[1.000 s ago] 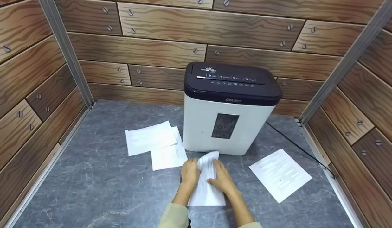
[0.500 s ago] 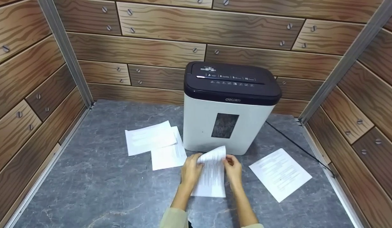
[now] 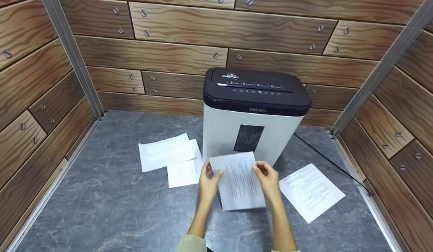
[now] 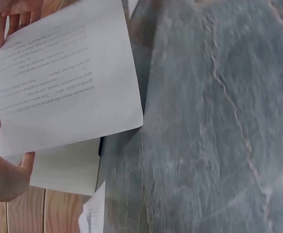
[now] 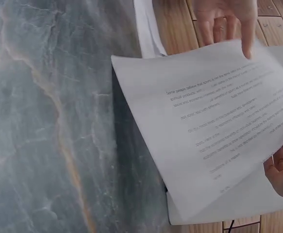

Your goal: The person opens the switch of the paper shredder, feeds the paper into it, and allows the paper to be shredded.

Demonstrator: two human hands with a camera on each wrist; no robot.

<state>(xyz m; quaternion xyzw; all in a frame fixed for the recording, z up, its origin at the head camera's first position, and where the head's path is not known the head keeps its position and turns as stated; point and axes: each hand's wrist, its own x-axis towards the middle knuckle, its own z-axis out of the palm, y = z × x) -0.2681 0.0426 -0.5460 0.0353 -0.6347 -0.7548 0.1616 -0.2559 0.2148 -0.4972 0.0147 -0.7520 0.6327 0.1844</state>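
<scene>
Paper [image 3: 240, 182], now higher, pinched by left hand [image 3: 208, 182], right hand [image 3: 268, 177]

The sheet of paper [image 3: 241, 189] is white and rectangular, with lines of small dark print on the face turned toward the head view. It is open, slightly bowed and tilted, raised off the grey surface [image 3: 132, 210]. The left hand [image 3: 208, 183] and the right hand [image 3: 269, 178] pinch its opposite side edges, in front of the shredder [image 3: 220, 129].
</scene>
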